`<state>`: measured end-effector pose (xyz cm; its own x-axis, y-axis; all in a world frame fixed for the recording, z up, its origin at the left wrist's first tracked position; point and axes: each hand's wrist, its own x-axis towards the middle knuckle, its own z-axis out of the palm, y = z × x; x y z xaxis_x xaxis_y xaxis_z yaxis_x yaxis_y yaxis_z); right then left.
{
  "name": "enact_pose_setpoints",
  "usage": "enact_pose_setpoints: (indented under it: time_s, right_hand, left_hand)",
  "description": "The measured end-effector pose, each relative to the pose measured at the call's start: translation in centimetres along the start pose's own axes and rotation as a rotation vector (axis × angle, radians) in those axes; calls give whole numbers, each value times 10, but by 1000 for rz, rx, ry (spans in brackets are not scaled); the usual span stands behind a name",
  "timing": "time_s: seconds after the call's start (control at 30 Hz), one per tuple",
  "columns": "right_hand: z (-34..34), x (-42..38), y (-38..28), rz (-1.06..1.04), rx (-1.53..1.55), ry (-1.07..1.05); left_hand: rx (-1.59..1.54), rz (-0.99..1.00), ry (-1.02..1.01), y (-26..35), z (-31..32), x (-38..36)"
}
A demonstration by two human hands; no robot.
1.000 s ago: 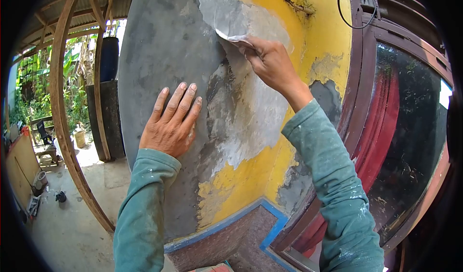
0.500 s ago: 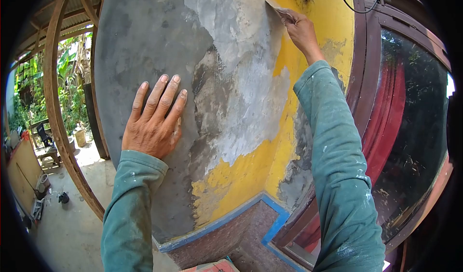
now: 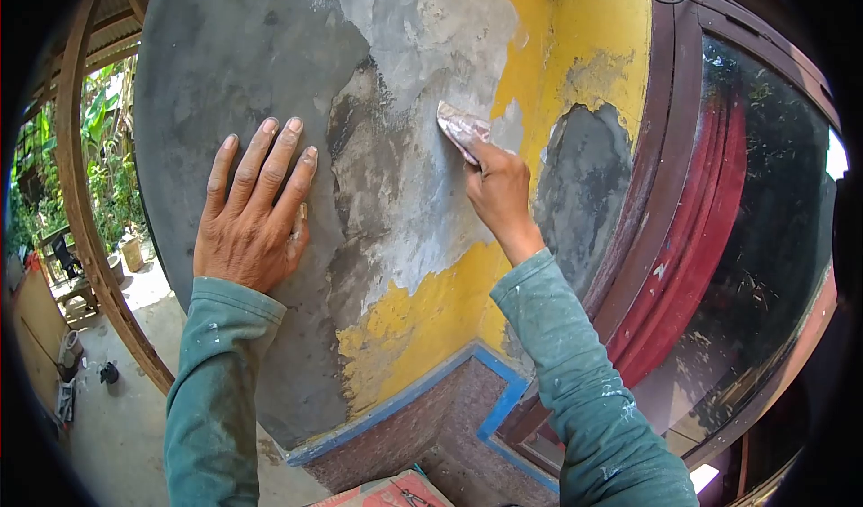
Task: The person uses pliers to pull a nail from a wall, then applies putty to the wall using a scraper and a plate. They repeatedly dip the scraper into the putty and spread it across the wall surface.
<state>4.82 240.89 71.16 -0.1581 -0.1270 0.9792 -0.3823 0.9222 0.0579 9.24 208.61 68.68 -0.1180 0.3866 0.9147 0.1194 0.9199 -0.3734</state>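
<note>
My left hand [image 3: 254,210] lies flat on the grey plastered part of the wall [image 3: 238,66], fingers spread and holding nothing. In my right hand [image 3: 503,197] is a putty knife [image 3: 465,129], its flat blade smeared with whitish filler and angled up to the left. The blade is at the pale, smoothed patch [image 3: 404,192] in the middle of the wall. Its handle is hidden inside my fist. Yellow paint [image 3: 418,327] with ragged edges borders the patch below and to the right.
A blue-edged brown ledge [image 3: 404,431] runs along the wall's foot, with a red printed box [image 3: 391,493] below. To the right stands a brown-framed window [image 3: 764,192] with a red curtain [image 3: 692,264]. A wooden post [image 3: 79,174] rises at left.
My right hand has brought the putty knife down and to the left from the upper yellow edge, turning its blade. My left hand stays flat on the wall while the view has shifted slightly.
</note>
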Motion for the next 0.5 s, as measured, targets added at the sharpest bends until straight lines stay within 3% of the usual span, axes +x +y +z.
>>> enact_pose_setpoints:
  time_s: [0.07, 0.13, 0.17, 0.23, 0.3, 0.4, 0.5]
  right_hand:
    - [-13, -11, -6, -28, -24, -53]
    - [-36, -6, -4, -46, 228, -206]
    - [-46, 8, -5, -28, 349, -179]
    - [-46, 44, 17, 152, 309, -10]
    - [-47, 83, 29, 296, 6, 15]
    - [-8, 93, 14, 254, -144, 121]
    - [24, 43, -43, 56, -189, 97]
  left_hand:
    - [8, 7, -39, 0, -3, 0]
    - [45, 19, -15, -2, 0, -1]
    - [5, 27, 1, -3, 1, -1]
    - [-49, 33, -10, -2, -2, -1]
    - [-50, 34, -15, -2, -2, -2]
    - [-51, 36, -6, -3, -2, -1]
    - [-4, 36, -10, -3, 1, -2]
